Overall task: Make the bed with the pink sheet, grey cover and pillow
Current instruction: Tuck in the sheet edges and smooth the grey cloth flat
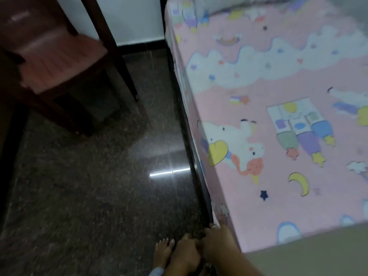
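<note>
Pink sheet (pixel 278 86), side at 6 o'clock, right hand (pixel 217 242) on it, left hand (pixel 186 253) just beside. Cannot tell if fingers grip or lie apart: too blurry. Lies flat from 6 to 1 o'clock. Grey bedding (pixel 229 5) at 12 o'clock. Chair (pixel 59 62) at 10 o'clock.

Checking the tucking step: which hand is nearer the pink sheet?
Right. The right hand is at the hanging side edge of the pink sheet; the left hand sits just beside it, farther out from the sheet.

Bed (pixel 199 172), pink patterned sheet (pixel 258 82) spread flat
</note>
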Available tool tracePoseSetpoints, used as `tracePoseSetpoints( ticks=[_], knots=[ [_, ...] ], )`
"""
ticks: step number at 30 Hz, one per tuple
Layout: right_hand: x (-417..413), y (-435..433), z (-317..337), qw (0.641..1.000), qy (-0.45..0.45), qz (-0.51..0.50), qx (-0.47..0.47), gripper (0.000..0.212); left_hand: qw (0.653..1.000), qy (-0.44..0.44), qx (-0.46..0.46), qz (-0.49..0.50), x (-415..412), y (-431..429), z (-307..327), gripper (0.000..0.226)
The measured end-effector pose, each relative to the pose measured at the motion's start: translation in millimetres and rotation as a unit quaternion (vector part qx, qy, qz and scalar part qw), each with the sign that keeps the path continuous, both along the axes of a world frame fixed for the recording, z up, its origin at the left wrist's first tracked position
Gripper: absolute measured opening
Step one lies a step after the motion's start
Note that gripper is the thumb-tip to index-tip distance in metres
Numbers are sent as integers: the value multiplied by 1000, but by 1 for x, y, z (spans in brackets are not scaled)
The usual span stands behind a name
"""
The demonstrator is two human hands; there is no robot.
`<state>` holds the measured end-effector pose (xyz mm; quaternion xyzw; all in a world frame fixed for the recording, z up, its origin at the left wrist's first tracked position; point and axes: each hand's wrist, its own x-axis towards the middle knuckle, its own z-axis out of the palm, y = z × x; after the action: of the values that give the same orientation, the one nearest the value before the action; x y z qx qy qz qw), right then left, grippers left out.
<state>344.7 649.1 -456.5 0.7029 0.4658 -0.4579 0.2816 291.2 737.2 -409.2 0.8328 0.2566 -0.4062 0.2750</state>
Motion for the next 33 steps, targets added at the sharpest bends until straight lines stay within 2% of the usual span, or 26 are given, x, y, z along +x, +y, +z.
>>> tracePoseSetpoints(
  ticks=[1,2,4,8,13,17,19,24,27,33],
  knots=[
    [-8,-1,14,1000,-9,17,10,46,999,-10,-20,36,-24,-9,-62,37],
    [-17,-3,27,1000,-8,12,24,48,991,3,-33,127,-36,-18,-52,39],
    [-32,-4,67,997,-20,-27,74,54,994,-81,-19,76,-53,-17,-9,41],
    [-65,-20,147,972,-92,-120,178,62,981,-171,12,93,-71,-28,58,42],
    [-104,-63,213,934,-186,-220,212,61,966,-254,43,-2,-104,-57,123,55],
    [-163,-98,248,910,-231,-275,208,66,959,-260,66,-96,-165,-81,156,65],
    [-210,-117,264,896,-241,-312,205,68,962,-244,59,-111,-209,-90,177,65],
    [-315,-158,289,888,-223,-351,194,69,962,-218,77,-145,-301,-114,220,70],
    [-345,-192,312,873,-233,-380,200,69,957,-219,73,-176,-327,-142,251,70],
    [-375,-270,357,817,-290,-442,228,77,926,-294,125,-202,-350,-202,302,73]
  ],
)
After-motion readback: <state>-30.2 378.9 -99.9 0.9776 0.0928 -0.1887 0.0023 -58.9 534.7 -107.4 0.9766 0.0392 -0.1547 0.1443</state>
